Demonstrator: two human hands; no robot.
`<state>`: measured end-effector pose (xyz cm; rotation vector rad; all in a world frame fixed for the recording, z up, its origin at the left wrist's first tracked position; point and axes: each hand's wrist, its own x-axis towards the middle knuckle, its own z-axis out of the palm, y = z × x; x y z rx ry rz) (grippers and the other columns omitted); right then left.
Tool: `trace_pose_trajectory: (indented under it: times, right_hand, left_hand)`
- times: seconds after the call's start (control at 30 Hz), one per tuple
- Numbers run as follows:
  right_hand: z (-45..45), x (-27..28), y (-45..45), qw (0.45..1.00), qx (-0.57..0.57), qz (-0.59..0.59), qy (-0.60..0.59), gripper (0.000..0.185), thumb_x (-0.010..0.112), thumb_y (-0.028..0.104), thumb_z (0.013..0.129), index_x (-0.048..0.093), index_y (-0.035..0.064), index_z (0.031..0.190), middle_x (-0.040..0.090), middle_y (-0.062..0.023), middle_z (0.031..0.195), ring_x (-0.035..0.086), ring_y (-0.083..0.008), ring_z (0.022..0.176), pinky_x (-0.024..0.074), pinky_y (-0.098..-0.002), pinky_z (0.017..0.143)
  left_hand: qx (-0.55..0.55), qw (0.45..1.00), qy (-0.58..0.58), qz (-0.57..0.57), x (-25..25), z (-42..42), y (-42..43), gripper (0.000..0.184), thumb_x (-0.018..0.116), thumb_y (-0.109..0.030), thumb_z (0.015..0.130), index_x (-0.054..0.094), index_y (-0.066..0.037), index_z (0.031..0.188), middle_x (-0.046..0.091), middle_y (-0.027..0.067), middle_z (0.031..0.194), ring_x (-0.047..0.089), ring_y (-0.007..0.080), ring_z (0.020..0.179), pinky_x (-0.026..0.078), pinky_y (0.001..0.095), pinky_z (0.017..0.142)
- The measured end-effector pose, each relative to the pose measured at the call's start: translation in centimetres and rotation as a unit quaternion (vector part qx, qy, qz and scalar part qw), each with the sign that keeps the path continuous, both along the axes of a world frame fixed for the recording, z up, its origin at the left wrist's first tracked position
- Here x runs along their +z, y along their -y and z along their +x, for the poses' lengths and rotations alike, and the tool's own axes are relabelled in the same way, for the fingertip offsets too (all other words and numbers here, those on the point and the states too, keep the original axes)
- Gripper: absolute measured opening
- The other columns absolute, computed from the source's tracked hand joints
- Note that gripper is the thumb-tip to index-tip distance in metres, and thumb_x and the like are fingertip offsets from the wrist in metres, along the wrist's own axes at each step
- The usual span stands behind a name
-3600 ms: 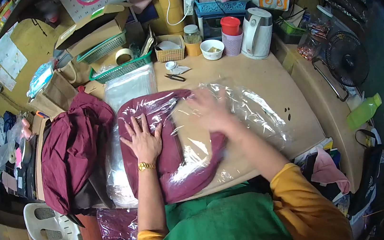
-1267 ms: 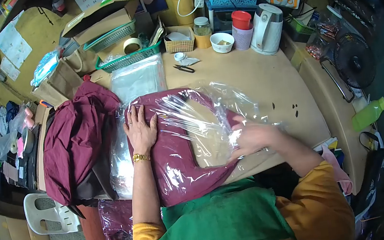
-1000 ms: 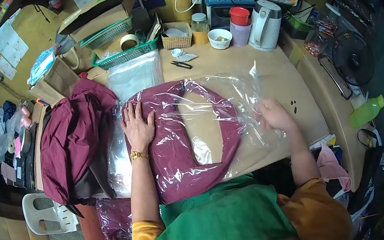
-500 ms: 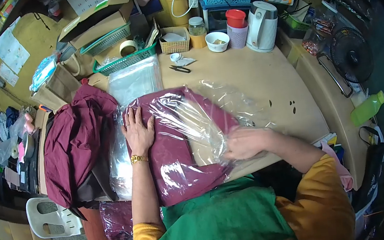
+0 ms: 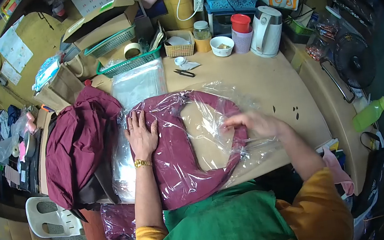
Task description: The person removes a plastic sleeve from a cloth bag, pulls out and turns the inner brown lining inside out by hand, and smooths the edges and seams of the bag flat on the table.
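A folded maroon garment (image 5: 172, 156) lies on the table inside a clear plastic bag (image 5: 211, 122), its fabric curving round a bare gap. My left hand (image 5: 141, 135) presses flat on the bag's left part, fingers stretched out. Over the bag's right side hovers or rests my right hand (image 5: 255, 124), blurred by motion, fingers pointing left at the shiny film; whether they pinch it I cannot make out. A loose heap of maroon cloth (image 5: 80, 148) with a dark lining lies left of my left hand.
A stack of clear bags (image 5: 140, 85) lies beyond the garment, with black thread snips (image 5: 184, 73) nearby. Along the back stand a green basket (image 5: 130, 66), a white bowl (image 5: 222, 46) and a white kettle (image 5: 266, 31). A white plastic chair (image 5: 53, 216) is at left.
My right hand has moved up and right from the bag's lower part. The garment's right side now curves in a rounder band. My left hand stays flat on the bag.
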<state>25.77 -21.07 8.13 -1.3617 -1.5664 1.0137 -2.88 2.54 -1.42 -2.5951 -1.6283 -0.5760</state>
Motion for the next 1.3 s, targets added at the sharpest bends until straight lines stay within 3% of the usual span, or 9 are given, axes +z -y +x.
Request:
trace_pose_trajectory:
  times: [0.13,0.2,0.37,0.5,0.7,0.8,1.1,1.2,1.3]
  right_hand:
    - [0.5,1.4,4.9,0.992,0.087,-0.072,0.063,0.017,0.070,0.006,0.086,0.071,0.0000,0.101,0.065,-0.0030,0.076,0.064,-0.0140,0.077,0.0512,-0.0277,0.073]
    - [8.0,-3.2,6.7,0.969,-0.235,-0.078,-0.014,0.018,0.071,0.015,0.086,0.067,0.0000,0.096,0.069,-0.0072,0.083,0.063,-0.0141,0.072,0.0510,-0.0301,0.067]
    - [14.0,-5.7,8.6,0.756,-0.415,-0.240,0.446,0.030,0.071,0.017,0.084,0.065,-0.0019,0.105,0.069,-0.0180,0.103,0.067,-0.0320,0.098,0.0515,-0.0416,0.086]
    - [12.2,-9.7,1.8,0.844,-0.355,0.123,0.383,0.042,0.067,0.010,0.081,0.061,-0.0001,0.121,0.065,-0.0187,0.122,0.064,-0.0328,0.110,0.0498,-0.0415,0.096]
    - [15.9,-13.3,-8.0,0.939,-0.260,-0.014,0.225,0.028,0.059,0.007,0.086,0.061,0.0031,0.114,0.068,-0.0147,0.099,0.064,-0.0239,0.088,0.0509,-0.0345,0.082]
    - [22.6,-10.0,-4.4,0.817,-0.524,0.057,0.232,0.023,0.056,0.024,0.094,0.061,0.0059,0.108,0.067,-0.0089,0.089,0.061,-0.0170,0.080,0.0504,-0.0330,0.080]
    - [11.9,-8.9,1.5,0.923,-0.299,-0.081,0.229,0.026,0.061,0.013,0.091,0.065,0.0056,0.115,0.068,-0.0085,0.101,0.064,-0.0193,0.100,0.0501,-0.0362,0.082]
    - [16.2,-5.2,4.1,0.768,-0.579,-0.046,0.270,0.017,0.058,0.008,0.089,0.067,0.0030,0.103,0.071,-0.0167,0.100,0.067,-0.0295,0.099,0.0501,-0.0412,0.080]
    - [11.4,0.6,5.0,0.785,-0.550,-0.097,0.269,0.028,0.060,0.020,0.093,0.064,0.0075,0.118,0.067,-0.0178,0.111,0.064,-0.0342,0.102,0.0499,-0.0393,0.087]
  left_hand:
    - [-0.006,1.000,0.000,0.002,-0.1,-0.2,0.0,0.064,0.053,-0.050,0.094,0.043,-0.016,0.147,0.035,0.0131,0.157,0.029,0.0328,0.146,0.025,0.0582,0.114]
    - [-0.007,1.000,0.000,0.002,-0.2,-0.2,-0.1,0.064,0.053,-0.051,0.094,0.043,-0.015,0.147,0.035,0.0134,0.157,0.029,0.0330,0.146,0.025,0.0583,0.114]
    - [-0.002,1.000,0.000,-0.006,0.2,0.2,0.4,0.063,0.052,-0.050,0.096,0.042,-0.016,0.148,0.032,0.0134,0.158,0.027,0.0329,0.147,0.022,0.0561,0.116]
    - [-0.011,1.000,0.003,0.014,0.0,0.2,0.4,0.063,0.053,-0.049,0.095,0.043,-0.014,0.147,0.035,0.0145,0.156,0.030,0.0334,0.145,0.025,0.0577,0.114]
    - [-0.013,1.000,-0.004,0.009,0.3,0.0,0.3,0.063,0.053,-0.049,0.095,0.043,-0.014,0.147,0.036,0.0141,0.156,0.031,0.0343,0.144,0.026,0.0575,0.114]
    - [-0.015,1.000,-0.006,0.007,-0.1,-0.3,0.5,0.063,0.053,-0.050,0.095,0.043,-0.015,0.147,0.036,0.0140,0.156,0.031,0.0340,0.144,0.026,0.0576,0.114]
    - [-0.014,1.000,-0.004,0.004,0.5,0.2,0.6,0.062,0.054,-0.048,0.095,0.043,-0.014,0.147,0.036,0.0141,0.156,0.031,0.0324,0.145,0.026,0.0579,0.113]
    - [-0.015,1.000,-0.015,0.003,0.0,-0.2,0.5,0.062,0.054,-0.048,0.095,0.043,-0.016,0.147,0.035,0.0141,0.156,0.030,0.0318,0.145,0.025,0.0578,0.113]
    - [-0.013,1.000,-0.006,0.003,0.1,0.1,0.6,0.062,0.053,-0.048,0.095,0.042,-0.017,0.147,0.035,0.0140,0.156,0.030,0.0314,0.146,0.024,0.0574,0.114]
